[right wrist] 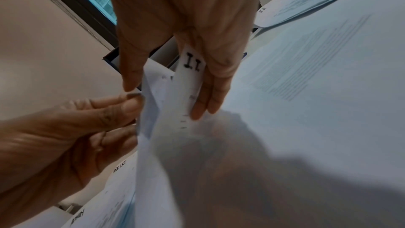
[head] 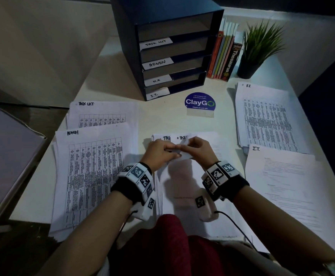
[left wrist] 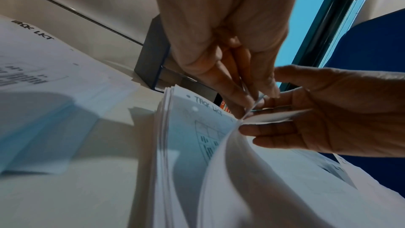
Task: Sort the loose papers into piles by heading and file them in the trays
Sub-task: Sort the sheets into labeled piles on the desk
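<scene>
An unsorted stack of papers (head: 184, 188) lies in front of me at the middle of the desk. Both hands meet over its far end. My right hand (head: 185, 145) pinches the lifted top corner of a sheet headed I.T. (right wrist: 192, 75) between thumb and fingers. My left hand (head: 173, 154) pinches the same curled sheet (left wrist: 230, 171) at its edge. Below it, the sheet (left wrist: 197, 127) on the stack reads TASK LIST. The dark blue tray unit (head: 206, 52) stands at the back, its slots labelled TASK LIST, ADMIN, H.R and I.T.
Sorted piles lie around the stack: TASK LIST (head: 103, 114) far left, ADMIN (head: 91, 176) near left, H.R (head: 266, 120) far right, I.T. (head: 282, 188) near right. Books (head: 222, 56), a potted plant (head: 260, 48) and a ClayGo sign (head: 200, 103) stand near the trays.
</scene>
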